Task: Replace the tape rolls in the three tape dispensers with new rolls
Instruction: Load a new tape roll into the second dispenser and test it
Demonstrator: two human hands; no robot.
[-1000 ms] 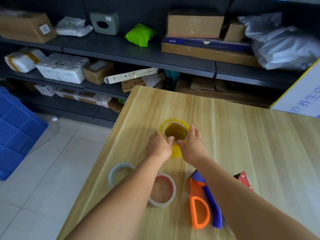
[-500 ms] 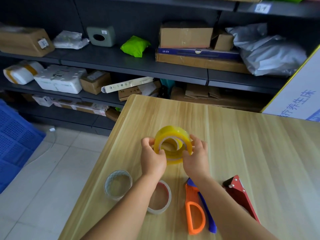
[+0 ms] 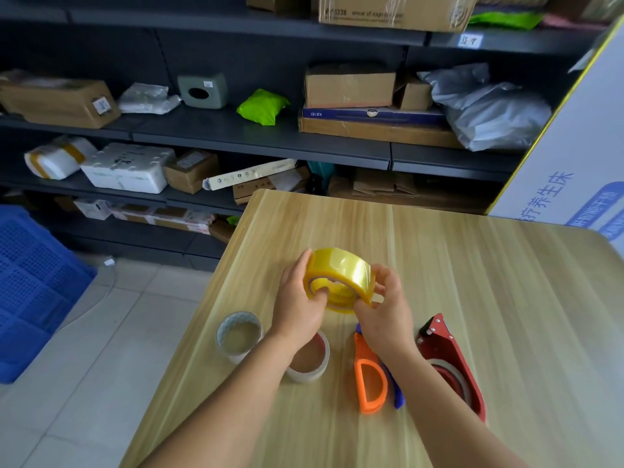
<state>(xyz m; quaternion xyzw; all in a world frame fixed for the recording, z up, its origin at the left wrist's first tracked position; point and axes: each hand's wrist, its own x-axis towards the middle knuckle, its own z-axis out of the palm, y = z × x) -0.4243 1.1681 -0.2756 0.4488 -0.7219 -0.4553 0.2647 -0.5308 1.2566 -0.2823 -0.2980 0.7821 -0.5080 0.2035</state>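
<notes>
Both my hands hold a yellow tape roll (image 3: 344, 271) up above the wooden table (image 3: 472, 271), tilted on its edge. My left hand (image 3: 299, 307) grips its left side with the thumb inside the core. My right hand (image 3: 386, 310) pinches its right rim. Under my forearms lie a clear tape roll (image 3: 239, 336), a red-cored tape roll (image 3: 312, 361), an orange dispenser (image 3: 369, 383), a blue dispenser (image 3: 398, 396) mostly hidden, and a red dispenser (image 3: 454, 363) with a roll inside.
Dark shelves (image 3: 270, 140) with boxes and parcels stand behind the table. A blue crate (image 3: 30, 285) sits on the tiled floor at left. A large white carton (image 3: 580, 163) leans at the table's far right corner.
The yellow roll has gone from lying flat on the table to being lifted and tilted on edge between both hands. The camera view has tilted upward.
</notes>
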